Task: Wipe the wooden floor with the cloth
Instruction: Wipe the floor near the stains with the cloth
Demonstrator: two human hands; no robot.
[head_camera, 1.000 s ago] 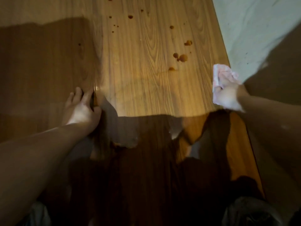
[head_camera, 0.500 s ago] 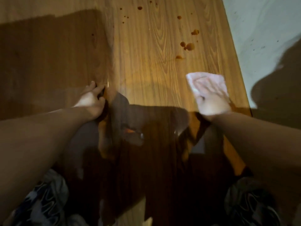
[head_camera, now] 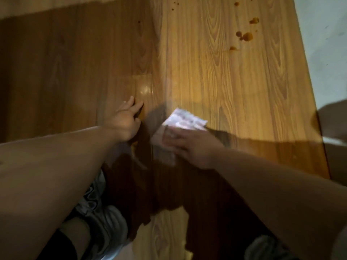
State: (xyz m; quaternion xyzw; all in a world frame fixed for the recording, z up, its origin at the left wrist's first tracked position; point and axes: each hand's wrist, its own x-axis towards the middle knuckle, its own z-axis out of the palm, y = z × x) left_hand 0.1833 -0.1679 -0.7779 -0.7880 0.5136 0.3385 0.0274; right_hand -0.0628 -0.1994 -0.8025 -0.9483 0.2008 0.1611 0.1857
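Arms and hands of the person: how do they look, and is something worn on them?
The left forearm and the right forearm are bare as far as the picture shows, with no sleeves. The left hand and the right hand wear no gloves, and no watch or bracelet shows at either wrist. The picture is too blurred to tell a ring.

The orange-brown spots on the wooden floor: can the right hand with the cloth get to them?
Probably yes: only bare wooden floor lies between the pale pink cloth under the right hand and the orange-brown spots, so sliding forward looks unblocked.
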